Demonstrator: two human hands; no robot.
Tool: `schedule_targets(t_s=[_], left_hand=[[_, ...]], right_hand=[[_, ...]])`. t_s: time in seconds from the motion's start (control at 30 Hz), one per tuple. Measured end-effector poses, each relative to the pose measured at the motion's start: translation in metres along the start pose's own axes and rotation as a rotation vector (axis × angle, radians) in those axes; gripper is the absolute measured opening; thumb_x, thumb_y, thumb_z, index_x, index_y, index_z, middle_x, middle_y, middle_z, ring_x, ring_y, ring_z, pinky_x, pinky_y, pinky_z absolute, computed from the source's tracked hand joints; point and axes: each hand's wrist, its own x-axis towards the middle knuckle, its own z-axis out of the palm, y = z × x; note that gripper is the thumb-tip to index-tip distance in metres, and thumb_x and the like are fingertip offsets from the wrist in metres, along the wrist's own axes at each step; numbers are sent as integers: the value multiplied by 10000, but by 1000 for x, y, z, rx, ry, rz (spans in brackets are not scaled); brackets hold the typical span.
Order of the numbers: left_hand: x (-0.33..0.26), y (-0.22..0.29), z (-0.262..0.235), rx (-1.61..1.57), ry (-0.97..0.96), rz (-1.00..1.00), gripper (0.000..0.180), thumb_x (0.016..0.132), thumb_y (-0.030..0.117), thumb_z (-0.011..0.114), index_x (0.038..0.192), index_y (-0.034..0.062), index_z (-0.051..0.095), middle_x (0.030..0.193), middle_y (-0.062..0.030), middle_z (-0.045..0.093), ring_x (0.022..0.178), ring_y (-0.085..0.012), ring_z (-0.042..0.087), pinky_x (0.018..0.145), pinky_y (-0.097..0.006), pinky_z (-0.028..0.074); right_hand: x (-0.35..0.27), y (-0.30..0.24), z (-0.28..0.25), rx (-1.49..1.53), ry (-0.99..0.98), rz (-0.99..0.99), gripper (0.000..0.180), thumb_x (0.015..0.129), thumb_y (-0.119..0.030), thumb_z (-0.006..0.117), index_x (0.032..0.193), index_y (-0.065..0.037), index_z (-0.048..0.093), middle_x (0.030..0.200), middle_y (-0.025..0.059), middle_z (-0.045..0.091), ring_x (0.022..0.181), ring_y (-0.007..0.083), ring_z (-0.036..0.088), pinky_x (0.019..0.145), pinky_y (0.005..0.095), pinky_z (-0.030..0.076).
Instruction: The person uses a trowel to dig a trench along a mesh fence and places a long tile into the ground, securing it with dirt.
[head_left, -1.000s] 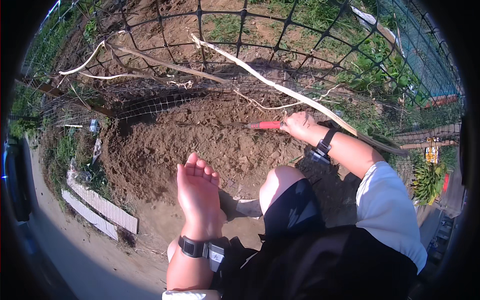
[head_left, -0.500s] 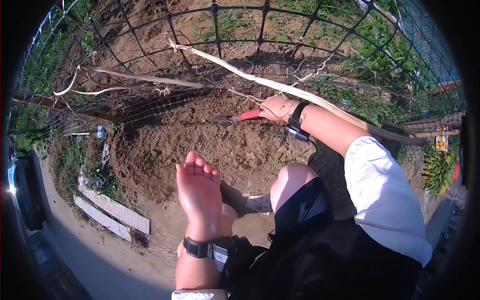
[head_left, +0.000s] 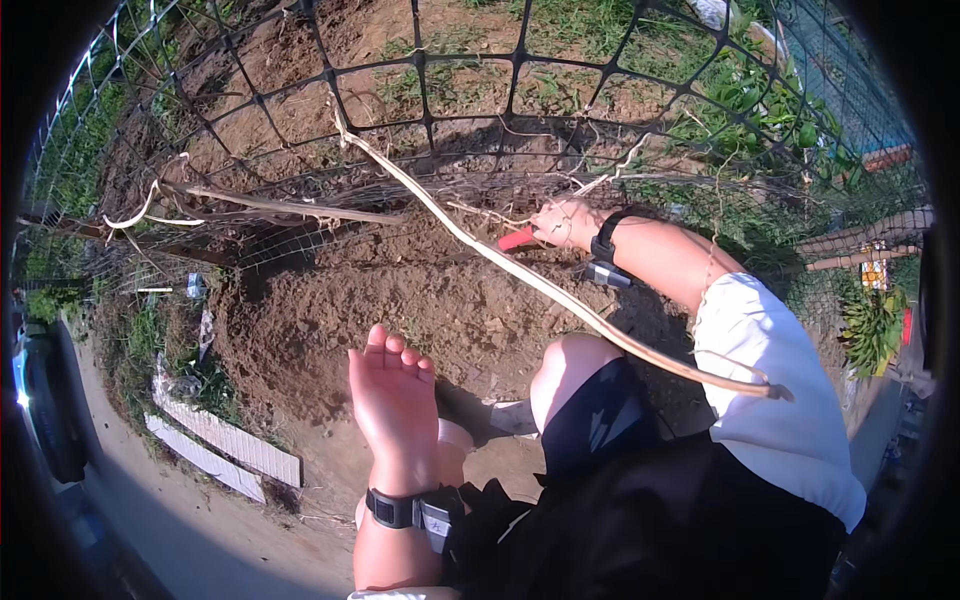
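My right hand [head_left: 566, 222] is closed around the red handle [head_left: 516, 239] of a small garden trowel at the far side of a brown soil bed [head_left: 370, 315]. The trowel's blade cannot be made out now; it seems to be down in the dirt. Palm up above the near edge of the bed, my left hand [head_left: 396, 405] holds nothing, its fingers loosely curled and apart. A long dry stem [head_left: 520, 274] slants across the view, passing in front of my right sleeve.
Black plastic netting [head_left: 420, 60] rises beyond the bed, with weeds behind it. Another dry stick [head_left: 290, 207] lies along the mesh at the left. Two pale corrugated strips [head_left: 230, 437] border the bed beside a paved path [head_left: 150, 500]. My bent knee [head_left: 570, 372] is close to the soil.
My right hand has shifted slightly right, and the trowel blade has gone from sight. The long stem's near end has swung down toward me. My left hand has dropped slightly.
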Motion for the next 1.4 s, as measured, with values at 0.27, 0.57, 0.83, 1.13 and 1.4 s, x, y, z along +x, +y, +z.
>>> schedule_targets(t_s=[0.27, 0.57, 0.83, 1.13, 1.4], left_hand=[[-5, 5, 5, -9, -88, 73, 329, 932, 317, 309, 982, 78, 530, 838, -7, 529, 733, -130, 484, 689, -285, 409], [-8, 11, -3, -71, -56, 58, 336, 928, 333, 319, 980, 83, 538, 831, -14, 536, 731, -136, 487, 699, -290, 410], [-6, 23, -12, -79, -59, 154, 347, 931, 332, 308, 1003, 76, 533, 835, -16, 535, 730, -140, 483, 695, -302, 407], [13, 13, -21, -24, 3, 134, 343, 922, 350, 331, 1001, 81, 529, 808, -4, 533, 725, -139, 485, 696, -295, 398], [148, -108, -81, 426, 135, -254, 328, 902, 375, 373, 896, 65, 480, 781, -28, 497, 703, -150, 504, 586, -293, 432]], right_hand=[[13, -54, -39, -3, -245, 286, 193, 762, -109, 490, 839, -85, 665, 730, 122, 609, 732, 234, 592, 674, 321, 478], [12, -68, -50, -166, -202, 228, 311, 846, -302, 422, 843, -94, 653, 703, 128, 600, 603, 232, 579, 557, 347, 478], [17, -83, -39, -117, 48, 238, 325, 814, -376, 518, 809, -56, 576, 592, 125, 566, 548, 295, 577, 497, 395, 458], [32, -78, -49, -200, -109, 28, 384, 793, -321, 495, 1132, -144, 528, 852, 124, 579, 734, 273, 584, 674, 345, 482], [28, -93, -48, -257, -116, 126, 245, 757, -302, 598, 760, -59, 566, 596, 137, 565, 568, 323, 570, 531, 411, 455]])
